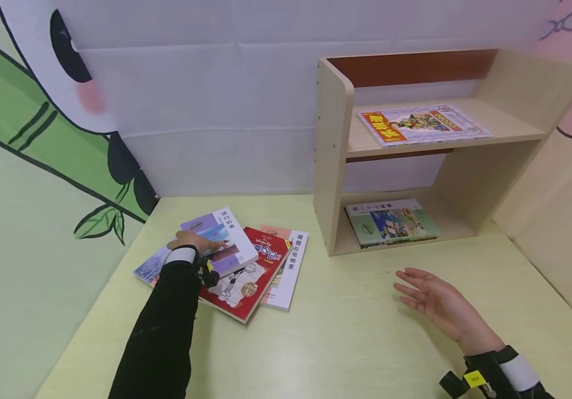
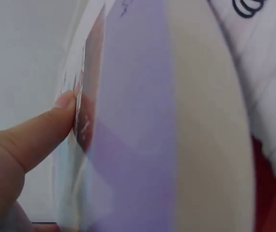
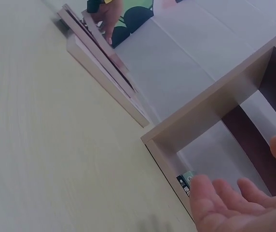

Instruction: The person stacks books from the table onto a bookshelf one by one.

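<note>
At the left of the table my left hand (image 1: 193,242) grips a purple-and-white picture book (image 1: 233,238) by its left side. Its thumb (image 2: 48,128) presses on the cover in the left wrist view, while the other fingers are mostly hidden. This book lies on top of a loose pile. Under it are a red book (image 1: 261,277) with a cartoon figure, a white-and-pink book (image 1: 288,271) and a bluish book (image 1: 151,266) jutting out at the left. My right hand (image 1: 435,302) hovers palm-up over the table in front of the shelf, fingers spread, holding nothing.
A two-tier wooden bookshelf (image 1: 333,166) stands at the back right. A purple-edged book with a yellow-and-red title (image 1: 425,124) lies flat on its upper tier, a green book (image 1: 390,221) on its lower. Behind the table (image 1: 315,354) hangs a printed cloth (image 1: 216,111).
</note>
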Available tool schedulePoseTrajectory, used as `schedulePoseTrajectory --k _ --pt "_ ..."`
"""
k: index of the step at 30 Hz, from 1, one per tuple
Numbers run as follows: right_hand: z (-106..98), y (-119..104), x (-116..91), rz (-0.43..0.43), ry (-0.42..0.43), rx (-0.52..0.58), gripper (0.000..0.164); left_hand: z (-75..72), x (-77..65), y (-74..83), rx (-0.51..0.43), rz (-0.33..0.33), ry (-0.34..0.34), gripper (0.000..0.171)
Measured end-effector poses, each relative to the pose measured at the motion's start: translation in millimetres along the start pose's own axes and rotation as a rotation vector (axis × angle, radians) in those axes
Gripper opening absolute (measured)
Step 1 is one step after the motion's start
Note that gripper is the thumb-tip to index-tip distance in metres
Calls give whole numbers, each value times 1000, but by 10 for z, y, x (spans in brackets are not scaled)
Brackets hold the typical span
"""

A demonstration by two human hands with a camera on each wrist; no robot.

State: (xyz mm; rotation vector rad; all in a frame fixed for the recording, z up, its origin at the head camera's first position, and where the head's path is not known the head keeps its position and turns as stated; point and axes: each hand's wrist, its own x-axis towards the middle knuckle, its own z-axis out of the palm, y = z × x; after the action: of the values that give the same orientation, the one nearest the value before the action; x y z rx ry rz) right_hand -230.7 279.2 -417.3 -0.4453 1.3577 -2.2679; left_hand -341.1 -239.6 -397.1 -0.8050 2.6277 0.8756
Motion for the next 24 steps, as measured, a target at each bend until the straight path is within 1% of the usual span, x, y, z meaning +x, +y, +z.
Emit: schedulePoseTrajectory --k 3,5,8,11,14,16,19,21,23,24 --pt "18 2 4 18 2 -11 34 9 50 -49 -86 4 -22 119" --pt "38 4 6 30 5 -20 34 8 55 -79 -141 23 -37 120" --pt "69 8 9 36 6 -30 33 22 42 -95 -259 60 -58 119" --pt "111 21 16 44 14 -55 31 62 4 -95 -380 67 -82 122" --pt "164 49 38 61 23 -72 30 108 -82 -67 -432 83 -104 120" --pt "208 78 66 73 25 -87 28 134 -172 -35 -468 121 -116 115" --pt "292 126 122 96 23 -111 27 172 -359 26 -540 229 -131 106" --pt "357 158 166 119 30 -133 27 201 -535 67 -574 308 -138 101" --pt "441 183 209 141 54 -161 31 241 -755 113 -606 379 -142 100" --pt "493 194 232 150 76 -174 35 264 -876 141 -639 418 -155 99"
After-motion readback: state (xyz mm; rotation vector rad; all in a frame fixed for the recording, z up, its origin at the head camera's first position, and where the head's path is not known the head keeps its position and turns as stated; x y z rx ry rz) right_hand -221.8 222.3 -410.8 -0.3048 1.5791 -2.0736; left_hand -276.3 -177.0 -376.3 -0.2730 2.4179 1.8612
